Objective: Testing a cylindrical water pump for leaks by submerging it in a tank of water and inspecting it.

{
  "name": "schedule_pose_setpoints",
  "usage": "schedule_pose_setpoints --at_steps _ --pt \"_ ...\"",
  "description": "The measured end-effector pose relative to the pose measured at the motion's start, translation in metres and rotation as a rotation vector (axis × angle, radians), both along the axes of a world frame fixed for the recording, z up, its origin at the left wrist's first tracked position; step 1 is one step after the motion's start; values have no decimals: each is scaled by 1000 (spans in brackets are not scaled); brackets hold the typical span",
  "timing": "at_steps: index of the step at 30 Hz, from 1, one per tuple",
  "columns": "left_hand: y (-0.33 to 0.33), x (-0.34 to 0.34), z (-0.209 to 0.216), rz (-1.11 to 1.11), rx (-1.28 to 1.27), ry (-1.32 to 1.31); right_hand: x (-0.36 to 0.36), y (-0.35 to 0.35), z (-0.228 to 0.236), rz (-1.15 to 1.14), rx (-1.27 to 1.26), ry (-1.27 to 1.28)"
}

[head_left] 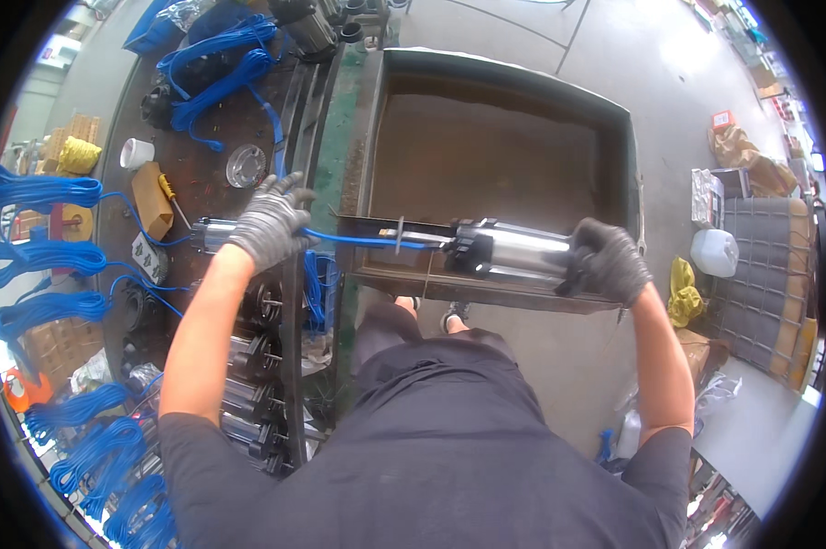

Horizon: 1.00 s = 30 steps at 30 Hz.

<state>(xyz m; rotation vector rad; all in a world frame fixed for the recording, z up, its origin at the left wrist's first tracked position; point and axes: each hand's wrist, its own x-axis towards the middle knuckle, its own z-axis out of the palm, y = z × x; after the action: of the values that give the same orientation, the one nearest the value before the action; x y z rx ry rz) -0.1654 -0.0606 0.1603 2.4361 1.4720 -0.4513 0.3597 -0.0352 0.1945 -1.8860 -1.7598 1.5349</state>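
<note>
Head view shows the right hand (611, 261), gloved in grey, holding the right end of a silver cylinder (527, 250), which lies sideways above the near edge of the tank (481, 291). The left hand (271, 224), fingers partly spread, is at a blue cable (358, 240) (whether gripping it, I cannot tell) by the right edge of the bench (207, 174).

The grey floor (646, 87) gleams at upper right.
</note>
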Motion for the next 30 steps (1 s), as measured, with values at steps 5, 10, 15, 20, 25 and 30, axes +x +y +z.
schedule_pose_setpoints --at_steps 5,10,15,20,25,30 --pt "12 27 -5 86 67 -125 38 43 28 81 256 -294" --pt "42 102 -79 74 152 -313 11 92 -20 245 280 -645" --pt "45 149 -143 221 97 -265 -21 128 -77 354 75 -806" --pt "51 155 -151 453 37 -270 -36 143 -132 414 47 -811" --pt "64 164 -139 711 -79 -234 -45 143 -184 464 177 -775" --pt "72 172 -135 733 -176 -104 -51 141 -217 360 195 -674"
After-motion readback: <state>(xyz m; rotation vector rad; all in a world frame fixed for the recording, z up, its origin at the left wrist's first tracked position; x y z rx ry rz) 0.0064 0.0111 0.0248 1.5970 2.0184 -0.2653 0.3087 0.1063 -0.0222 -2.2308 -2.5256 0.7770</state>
